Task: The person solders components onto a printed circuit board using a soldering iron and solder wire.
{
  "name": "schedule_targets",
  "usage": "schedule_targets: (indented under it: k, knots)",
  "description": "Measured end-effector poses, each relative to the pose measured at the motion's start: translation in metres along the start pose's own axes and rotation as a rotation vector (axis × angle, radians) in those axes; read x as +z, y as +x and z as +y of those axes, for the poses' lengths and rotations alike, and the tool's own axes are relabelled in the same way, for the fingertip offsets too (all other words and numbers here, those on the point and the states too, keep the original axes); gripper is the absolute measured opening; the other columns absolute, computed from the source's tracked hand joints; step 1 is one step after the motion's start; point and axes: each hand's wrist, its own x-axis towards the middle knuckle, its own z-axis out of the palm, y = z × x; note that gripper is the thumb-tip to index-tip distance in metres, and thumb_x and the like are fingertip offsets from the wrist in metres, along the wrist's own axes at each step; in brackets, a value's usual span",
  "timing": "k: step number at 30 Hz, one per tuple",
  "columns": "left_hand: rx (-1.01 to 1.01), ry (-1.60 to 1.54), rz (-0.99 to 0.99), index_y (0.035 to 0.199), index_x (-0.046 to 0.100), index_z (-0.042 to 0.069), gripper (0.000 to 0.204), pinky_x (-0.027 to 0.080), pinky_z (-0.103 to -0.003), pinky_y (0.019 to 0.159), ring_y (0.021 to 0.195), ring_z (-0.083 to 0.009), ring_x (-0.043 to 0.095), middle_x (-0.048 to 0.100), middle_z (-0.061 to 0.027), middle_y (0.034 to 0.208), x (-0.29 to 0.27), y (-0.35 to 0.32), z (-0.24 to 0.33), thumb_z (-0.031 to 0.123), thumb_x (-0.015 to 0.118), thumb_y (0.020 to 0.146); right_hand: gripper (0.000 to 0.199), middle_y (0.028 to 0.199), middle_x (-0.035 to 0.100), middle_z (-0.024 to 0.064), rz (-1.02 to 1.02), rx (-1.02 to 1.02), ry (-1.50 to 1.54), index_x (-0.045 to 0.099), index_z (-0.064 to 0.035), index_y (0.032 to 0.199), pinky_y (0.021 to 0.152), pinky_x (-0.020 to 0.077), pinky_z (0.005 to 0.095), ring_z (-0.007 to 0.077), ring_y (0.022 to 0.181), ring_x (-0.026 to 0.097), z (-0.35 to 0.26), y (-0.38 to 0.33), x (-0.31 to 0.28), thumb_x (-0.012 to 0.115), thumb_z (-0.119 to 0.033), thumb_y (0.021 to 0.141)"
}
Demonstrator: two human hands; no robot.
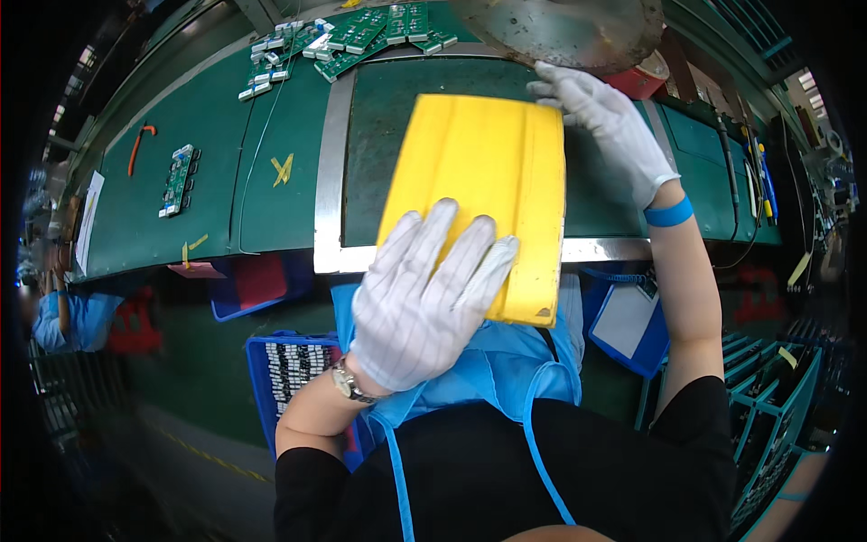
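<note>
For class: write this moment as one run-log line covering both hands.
left hand: on yellow panel, thumb hidden | right hand: at grey disc, contact unclear | bench: circuit boards

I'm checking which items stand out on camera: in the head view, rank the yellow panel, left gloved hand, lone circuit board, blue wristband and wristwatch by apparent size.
1. Yellow panel
2. Left gloved hand
3. Lone circuit board
Blue wristband and wristwatch look too alike to rank; both look smaller than the circuit board.

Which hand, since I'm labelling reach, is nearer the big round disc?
Right: the right hand shows just by the lower edge of the round disc; the left hand lies farther off, on the yellow slab.
</note>
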Motion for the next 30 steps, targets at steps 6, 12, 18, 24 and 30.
schedule_targets:
  k: [6,12,18,24,30]
  knots:
    - [-0.018,0.011,-0.177,0.124,0.066,0.011,0.039,0.050,-0.043,0.101,0.117,-0.0313,0.065,0.068,-0.0099,0.124,0.019,0.000,0.014,0.013,0.065,0.085,0.065,0.123,0.067,0.0211,0.028,-0.263,-0.595,0.066,-0.0033,0.127,0.096,0.0507,0.0420,0.0373,0.113,0.064,-0.003,0.009,0.025,0.055,-0.059,0.095]
    - [0.075,0.022,-0.308,0.124,0.065,0.009,0.038,0.053,-0.040,0.096,0.113,-0.0321,0.066,0.068,-0.0135,0.122,0.013,0.010,0.005,0.015,0.066,0.087,0.077,0.102,0.070,0.0266,-0.193,-0.091,-0.839,0.069,0.0060,0.112,0.083,0.0547,0.0440,0.0403,0.092,0.069,-0.024,0.019,0.043,0.056,-0.067,0.091]
    - [0.042,-0.026,-0.264,0.121,0.064,0.006,0.039,0.054,-0.039,0.091,0.109,-0.0302,0.066,0.066,-0.0123,0.120,0.015,0.006,0.007,0.016,0.063,0.084,0.084,0.091,0.069,0.0279,-0.387,-0.018,-0.801,0.071,0.0076,0.099,0.078,0.0531,0.0445,0.0395,0.087,0.068,-0.034,0.037,0.035,0.051,-0.074,0.090]
    - [0.100,-0.014,-0.202,0.122,0.065,0.007,0.040,0.054,-0.039,0.093,0.110,-0.0302,0.066,0.067,-0.0120,0.120,0.020,-0.003,0.008,0.017,0.067,0.084,0.086,0.092,0.068,0.0254,-0.423,0.075,-0.649,0.068,0.0058,0.108,0.073,0.0506,0.0389,0.0347,0.083,0.066,-0.035,0.039,0.027,0.066,-0.074,0.078]
    - [0.112,-0.147,-0.282,0.121,0.067,0.010,0.041,0.053,-0.037,0.090,0.103,-0.0249,0.067,0.068,-0.0090,0.119,-0.005,0.008,-0.008,0.020,0.074,0.081,0.076,0.085,0.066,0.0162,-0.387,0.068,-0.402,0.067,0.0028,0.102,0.071,0.0509,0.0327,0.0217,0.079,0.064,-0.068,0.019,0.001,0.071,-0.069,0.078]
